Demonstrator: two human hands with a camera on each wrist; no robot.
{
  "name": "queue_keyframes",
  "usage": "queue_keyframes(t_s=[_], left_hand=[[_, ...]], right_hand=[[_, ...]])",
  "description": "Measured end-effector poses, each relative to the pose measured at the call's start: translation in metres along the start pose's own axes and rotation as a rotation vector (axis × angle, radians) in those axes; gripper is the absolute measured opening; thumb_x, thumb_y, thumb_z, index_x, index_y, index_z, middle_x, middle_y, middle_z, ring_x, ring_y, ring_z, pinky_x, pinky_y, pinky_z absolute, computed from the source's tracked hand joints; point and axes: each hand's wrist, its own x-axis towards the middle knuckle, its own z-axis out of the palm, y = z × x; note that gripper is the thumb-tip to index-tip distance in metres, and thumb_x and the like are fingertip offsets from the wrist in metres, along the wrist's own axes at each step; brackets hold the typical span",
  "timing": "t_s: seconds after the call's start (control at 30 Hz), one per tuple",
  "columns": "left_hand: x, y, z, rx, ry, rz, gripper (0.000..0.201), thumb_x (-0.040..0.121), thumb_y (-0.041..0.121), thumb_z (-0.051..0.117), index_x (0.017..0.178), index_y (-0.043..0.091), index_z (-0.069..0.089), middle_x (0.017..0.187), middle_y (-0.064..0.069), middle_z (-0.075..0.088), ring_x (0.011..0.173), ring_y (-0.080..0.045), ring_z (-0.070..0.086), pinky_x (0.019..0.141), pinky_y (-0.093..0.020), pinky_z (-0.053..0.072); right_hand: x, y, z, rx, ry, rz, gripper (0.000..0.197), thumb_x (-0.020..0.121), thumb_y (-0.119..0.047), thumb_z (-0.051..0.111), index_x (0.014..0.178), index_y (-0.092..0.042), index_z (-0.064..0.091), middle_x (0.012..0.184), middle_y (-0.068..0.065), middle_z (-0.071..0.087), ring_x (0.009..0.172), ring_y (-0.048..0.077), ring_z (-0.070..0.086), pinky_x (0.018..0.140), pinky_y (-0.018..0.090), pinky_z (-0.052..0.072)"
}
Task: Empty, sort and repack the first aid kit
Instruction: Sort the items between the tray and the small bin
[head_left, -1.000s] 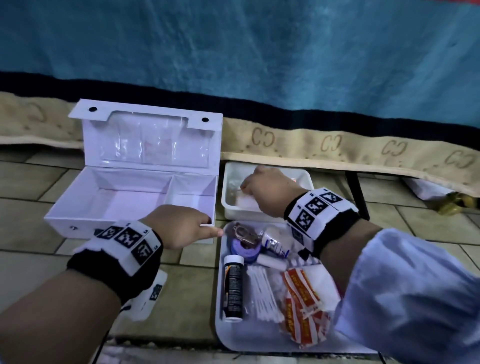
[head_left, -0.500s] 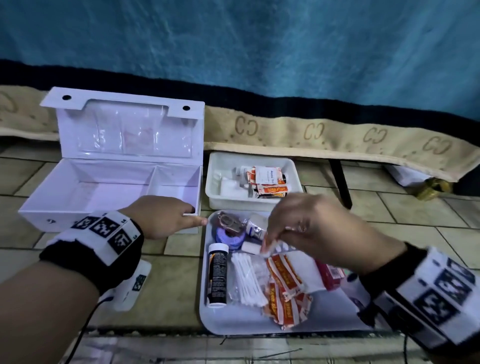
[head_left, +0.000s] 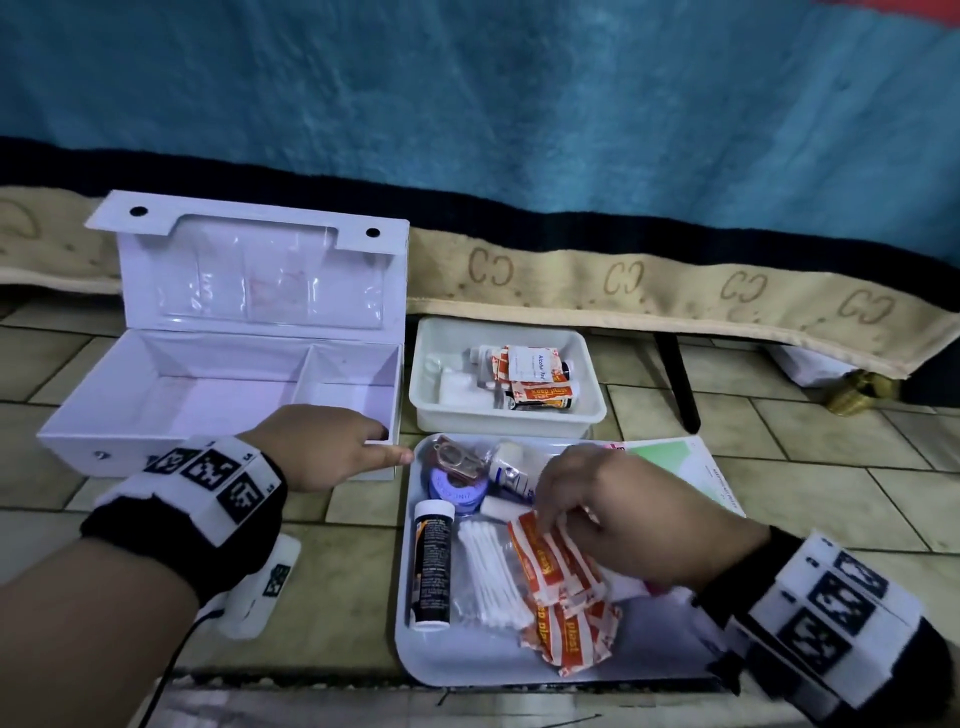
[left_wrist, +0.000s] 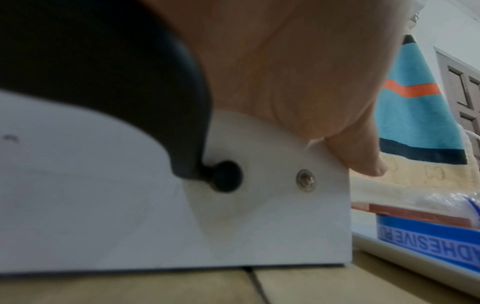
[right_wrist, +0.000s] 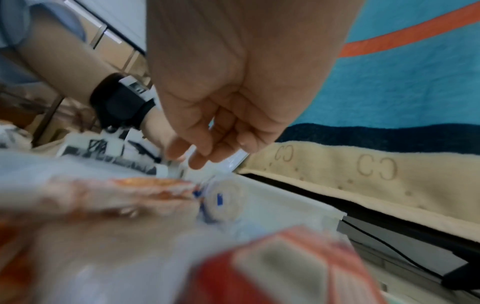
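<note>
The white first aid kit box stands open and empty on the tiled floor at the left. My left hand grips its front right corner, fingers over the rim, thumb at the edge. A large white tray holds orange plaster strips, cotton swabs, a black tube, blue adhesive tape and a bandage roll. My right hand hovers over the plasters with loosely curled fingers that hold nothing. A small white tray behind holds alcohol pads, plasters and small bottles.
A printed leaflet lies right of the large tray. A white marker-tagged device lies on the floor under my left wrist. A blue blanket hangs behind, with a black leg under it.
My right hand has come back from the small tray to the large tray and lowered onto the plaster strips. The left hand has stayed on the box corner.
</note>
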Motion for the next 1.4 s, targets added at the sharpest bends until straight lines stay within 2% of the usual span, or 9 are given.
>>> queue_keyframes(t_s=[0.2,0.4,0.53,0.67,0.77,0.9,0.97,1.13,1.4], left_hand=[[0.001,-0.002,0.002,-0.01,0.01,0.019,0.05,0.087,0.067,0.032,0.063,0.025,0.039,0.063,0.003,0.046,0.061,-0.008,0.044,0.061,-0.026,0.033],[0.0,-0.001,0.0,-0.001,0.001,0.018,0.049,0.087,0.068,0.032,0.062,0.026,0.038,0.062,0.006,0.045,0.061,-0.007,0.043,0.065,-0.028,0.035],[0.001,-0.002,0.001,-0.006,0.013,0.019,0.05,0.086,0.068,0.033,0.061,0.026,0.037,0.062,0.006,0.046,0.064,-0.011,0.045,0.067,-0.029,0.037],[0.003,-0.004,0.003,-0.001,0.02,0.031,0.05,0.084,0.07,0.032,0.061,0.026,0.038,0.063,0.006,0.048,0.07,-0.014,0.049,0.068,-0.029,0.038],[0.002,-0.003,0.002,0.009,0.002,0.033,0.056,0.071,0.079,0.021,0.061,0.027,0.038,0.063,0.006,0.047,0.067,-0.012,0.048,0.064,-0.028,0.036],[0.002,-0.001,0.002,0.02,0.006,0.007,0.048,0.085,0.069,0.031,0.061,0.028,0.036,0.064,0.008,0.045,0.066,-0.01,0.045,0.066,-0.028,0.035],[0.001,0.0,0.001,0.017,0.009,0.0,0.048,0.086,0.069,0.032,0.062,0.028,0.037,0.064,0.008,0.046,0.064,-0.007,0.044,0.065,-0.028,0.035],[0.0,0.002,0.0,0.0,-0.008,-0.017,0.046,0.086,0.068,0.032,0.062,0.029,0.037,0.064,0.01,0.045,0.066,-0.008,0.044,0.069,-0.029,0.036],[-0.001,0.002,0.0,0.0,-0.005,-0.023,0.045,0.087,0.067,0.032,0.064,0.029,0.04,0.066,0.01,0.047,0.065,-0.006,0.044,0.067,-0.027,0.036]], right_hand=[[0.044,0.017,-0.034,-0.135,0.21,0.333,0.032,0.09,-0.014,0.048,0.117,-0.021,0.062,0.115,-0.001,0.064,0.099,0.015,0.06,0.083,0.026,0.049],[0.096,0.04,-0.028,-0.308,-0.007,0.473,0.042,0.092,-0.012,0.044,0.133,-0.02,0.049,0.126,0.009,0.058,0.11,0.027,0.057,0.089,0.035,0.05],[0.111,0.045,-0.021,-0.398,-0.07,0.461,0.032,0.09,-0.009,0.047,0.12,-0.015,0.056,0.113,0.008,0.062,0.102,0.026,0.059,0.078,0.03,0.043],[0.114,0.042,-0.022,-0.44,-0.035,0.464,0.023,0.091,-0.013,0.05,0.108,-0.015,0.065,0.106,0.008,0.066,0.095,0.028,0.063,0.075,0.031,0.046],[0.106,0.041,-0.03,-0.362,0.131,0.45,0.019,0.091,-0.014,0.048,0.098,-0.014,0.065,0.1,0.009,0.067,0.088,0.029,0.062,0.071,0.033,0.05],[0.079,0.034,-0.047,-0.248,0.421,0.329,0.018,0.085,-0.011,0.054,0.092,-0.015,0.07,0.095,0.005,0.068,0.094,0.024,0.059,0.081,0.033,0.048],[0.057,0.029,-0.054,-0.184,0.471,0.278,0.016,0.079,-0.008,0.061,0.087,-0.016,0.073,0.087,0.001,0.066,0.088,0.02,0.058,0.081,0.03,0.046],[0.002,0.021,-0.048,-0.143,0.24,0.279,0.013,0.073,-0.01,0.073,0.076,-0.022,0.075,0.076,-0.009,0.057,0.069,0.009,0.052,0.068,0.024,0.041],[-0.008,0.02,0.002,-0.278,-0.025,0.291,0.018,0.084,-0.011,0.055,0.089,-0.021,0.07,0.096,-0.001,0.062,0.091,0.018,0.059,0.074,0.026,0.048]])
